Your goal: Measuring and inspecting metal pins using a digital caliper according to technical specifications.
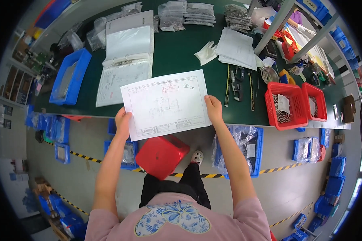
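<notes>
A white sheet with a technical drawing (185, 106) of a bolt-like part is stretched between my two hands, over the near edge of the green table. Its left edge is pinched by my left hand (123, 121), thumb on top. My right hand (213, 108) grips the right edge the same way, with the other fingers hidden behind the paper. Beyond it on the left lies an open ring binder (122, 82) with papers. A stack of papers (236, 46) and a white glove (206, 53) lie farther back.
Right of the sheet are calipers (237, 86) and red baskets (272, 116) of small metal parts. A blue tray (70, 76) stands at left; bagged parts (199, 14) line the back. Below are a red stool (161, 156) and blue crates (260, 152). Another person's gloved hand (305, 31) shows far right.
</notes>
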Tool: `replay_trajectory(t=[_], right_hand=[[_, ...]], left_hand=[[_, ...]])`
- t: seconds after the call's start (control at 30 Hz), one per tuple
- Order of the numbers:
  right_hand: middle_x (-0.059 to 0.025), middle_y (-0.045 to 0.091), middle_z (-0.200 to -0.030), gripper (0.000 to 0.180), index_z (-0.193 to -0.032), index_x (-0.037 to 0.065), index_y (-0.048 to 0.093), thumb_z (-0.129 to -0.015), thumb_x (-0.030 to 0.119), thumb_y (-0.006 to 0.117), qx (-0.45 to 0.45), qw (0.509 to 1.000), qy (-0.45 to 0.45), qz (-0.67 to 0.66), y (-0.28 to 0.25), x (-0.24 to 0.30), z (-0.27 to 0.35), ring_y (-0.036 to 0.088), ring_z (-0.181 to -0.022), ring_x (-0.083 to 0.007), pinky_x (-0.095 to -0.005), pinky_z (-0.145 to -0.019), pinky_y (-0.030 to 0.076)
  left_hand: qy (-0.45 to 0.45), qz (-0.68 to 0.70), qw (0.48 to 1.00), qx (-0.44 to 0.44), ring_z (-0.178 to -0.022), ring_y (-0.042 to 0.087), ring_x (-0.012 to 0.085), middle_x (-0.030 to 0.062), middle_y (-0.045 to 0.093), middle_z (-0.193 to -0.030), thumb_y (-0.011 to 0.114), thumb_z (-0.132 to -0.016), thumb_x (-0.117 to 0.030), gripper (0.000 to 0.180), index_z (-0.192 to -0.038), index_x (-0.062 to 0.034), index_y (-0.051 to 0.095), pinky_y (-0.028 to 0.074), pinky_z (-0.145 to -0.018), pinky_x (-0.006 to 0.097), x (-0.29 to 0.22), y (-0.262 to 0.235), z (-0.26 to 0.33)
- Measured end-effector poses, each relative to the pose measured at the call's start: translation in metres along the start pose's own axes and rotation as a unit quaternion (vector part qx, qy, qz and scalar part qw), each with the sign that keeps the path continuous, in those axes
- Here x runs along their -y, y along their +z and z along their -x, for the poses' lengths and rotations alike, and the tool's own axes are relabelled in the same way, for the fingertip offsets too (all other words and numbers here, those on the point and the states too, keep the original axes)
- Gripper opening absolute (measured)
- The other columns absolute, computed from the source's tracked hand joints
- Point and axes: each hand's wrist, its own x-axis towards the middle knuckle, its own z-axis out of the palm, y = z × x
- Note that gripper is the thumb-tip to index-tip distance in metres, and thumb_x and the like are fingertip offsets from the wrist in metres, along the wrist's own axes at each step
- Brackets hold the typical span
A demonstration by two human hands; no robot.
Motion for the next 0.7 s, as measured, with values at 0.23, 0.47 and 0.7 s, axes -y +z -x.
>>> replay_trajectory(t=[0.23, 0.47, 0.7], right_hand=[[-0.0125, 0.039, -0.124, 0.049, -0.116, 0.004, 0.044, -0.075, 0.03, 0.054, -0.117, 0.883, -0.096, 0.445, 0.046, -0.039, -0.022, 0.035, -0.114, -0.0292, -0.0419, -0.094, 0.027], [-0.011, 0.04, -0.124, 0.051, -0.115, 0.005, 0.044, -0.072, 0.029, 0.056, -0.111, 0.862, -0.074, 0.489, 0.055, -0.034, -0.028, 0.035, -0.114, -0.0289, -0.0405, -0.094, 0.026], [-0.0107, 0.041, -0.124, 0.042, -0.114, 0.005, 0.043, -0.076, 0.02, 0.051, -0.106, 0.853, -0.065, 0.506, 0.06, -0.03, -0.03, 0.037, -0.113, -0.0306, -0.0406, -0.094, 0.028]], left_hand=[[0.031, -0.295, 0.952, 0.071, -0.065, 0.05, 0.0124, 0.0054, 0.056, -0.078, 0.055, -0.077, -0.016, 0.02, -0.091, -0.001, 0.057, 0.041, -0.061, 0.027, 0.062, -0.009, -0.132], [0.262, -0.464, 0.846, 0.002, -0.066, 0.05, 0.0249, 0.0066, 0.048, -0.072, 0.057, -0.072, -0.019, 0.015, -0.077, -0.0066, 0.051, 0.04, -0.054, 0.035, 0.083, -0.015, -0.141], [0.265, -0.509, 0.819, 0.011, -0.071, 0.049, 0.0284, 0.0108, 0.046, -0.078, 0.053, -0.074, -0.02, 0.017, -0.08, -0.0052, 0.048, 0.041, -0.055, 0.039, 0.076, -0.01, -0.142]])
